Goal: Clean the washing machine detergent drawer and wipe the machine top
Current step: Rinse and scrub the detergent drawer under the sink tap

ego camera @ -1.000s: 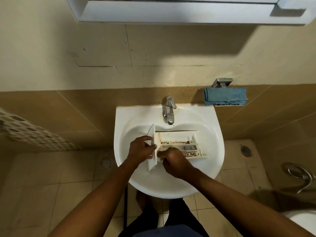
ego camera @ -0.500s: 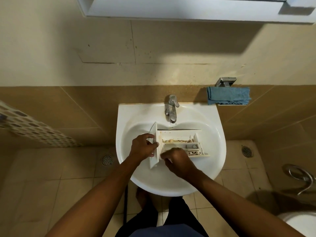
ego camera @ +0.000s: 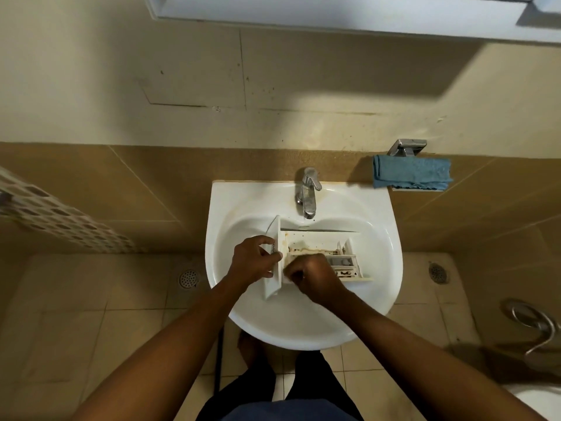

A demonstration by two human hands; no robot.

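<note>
Tan wall tiles back a white sink (ego camera: 391, 268). The detergent drawer (ego camera: 315, 243) lies in its bowl below the faucet (ego camera: 308, 192), its far end close to the bowl's right wall and open basin in front. The left hand (ego camera: 255, 262) grips the drawer's front panel. The right hand (ego camera: 315, 278) is curled at the near-left corner; whether it holds anything cannot be told. Brown grime streaks the white compartments. A blue cloth (ego camera: 411, 176) hangs well apart.

Stained white detergent drawer (ego camera: 315, 243), in sink (ego camera: 303, 329)
</note>
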